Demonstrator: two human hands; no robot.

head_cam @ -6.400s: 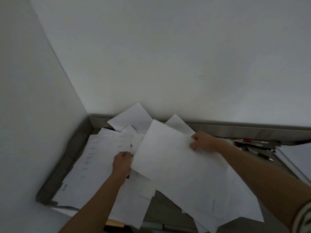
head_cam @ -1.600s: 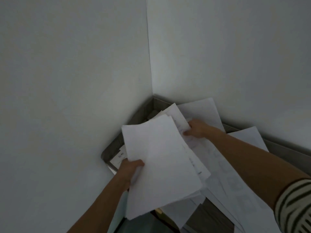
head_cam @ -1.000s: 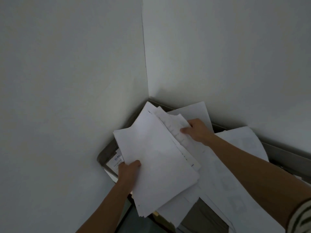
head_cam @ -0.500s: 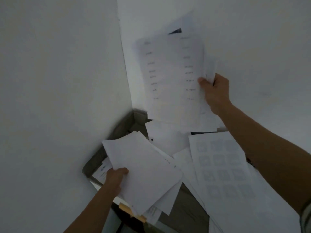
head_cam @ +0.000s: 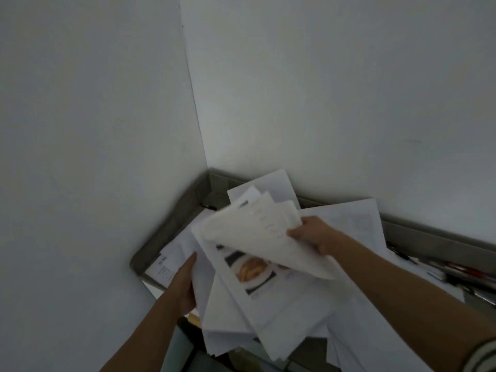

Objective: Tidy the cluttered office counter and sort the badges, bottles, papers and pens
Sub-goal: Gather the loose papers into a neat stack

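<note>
Papers strewn over the table corner in the head view, loose sheets fanned from 11 o'clock round to 4 o'clock against two bare white walls. Gathering step in hand, by the look of it: collecting loose sheets into one pile.

Left hand, at 8 o'clock of the heap, clasping the left edge of a thick stack that overhangs the table's front (most fingers hidden beneath, one lying straight along the edge). Right hand, at 2 o'clock, clenched on a curling sheaf, thumb on top, held just above the stack and blurred. Under the sheaf, a printed sheet with an orange picture and dark bars.

Next, probably: lay sheaf on stack, square the edges, then reach for the sheets at 3 o'clock. Calls for a light, even grip. Thin, limp, smooth rectangular paper, apt to slide and fan.

Table rim grey, matt, raised. Pens, slim and dark with some red, far off at 3 o'clock, untouched.
</note>
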